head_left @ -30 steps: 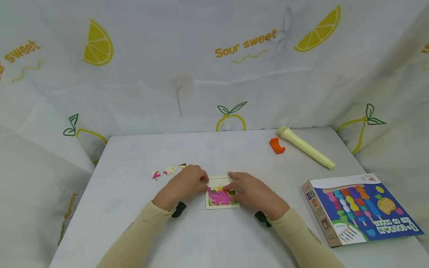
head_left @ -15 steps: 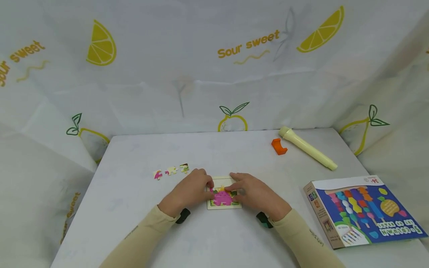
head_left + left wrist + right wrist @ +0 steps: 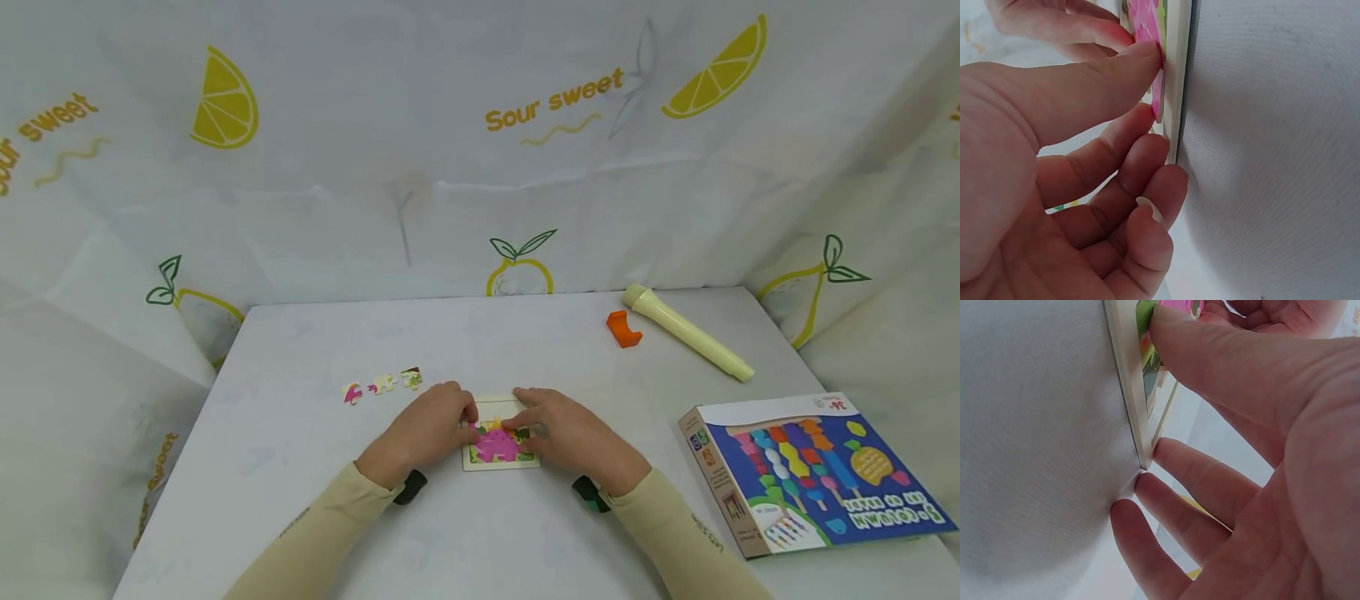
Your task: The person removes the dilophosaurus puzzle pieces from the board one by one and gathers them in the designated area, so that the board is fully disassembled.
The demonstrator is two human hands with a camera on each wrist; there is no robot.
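A small wooden jigsaw puzzle [image 3: 501,467] with a pink dinosaur picture lies in its pale frame at the middle of the table. My left hand [image 3: 427,427] pinches a pink puzzle piece [image 3: 1158,103] between thumb and index finger at the frame's left side; in the left wrist view this piece sits slightly tilted above the frame. From the other side my right hand [image 3: 573,435] steadies the puzzle, its thumb on the picture and its other fingers extended around the frame's far right corner. Part of the picture is hidden under the fingers.
Loose puzzle pieces [image 3: 382,383] lie in a row at the back left. Towards the back right are an orange notched block [image 3: 624,329] and a pale yellow stick [image 3: 686,333] with a wider end. A blue toy box [image 3: 817,471] lies near the right edge.
My left hand has shifted slightly right and the loose pieces behind it have come into full view. My right hand has stayed nearly still on the puzzle.
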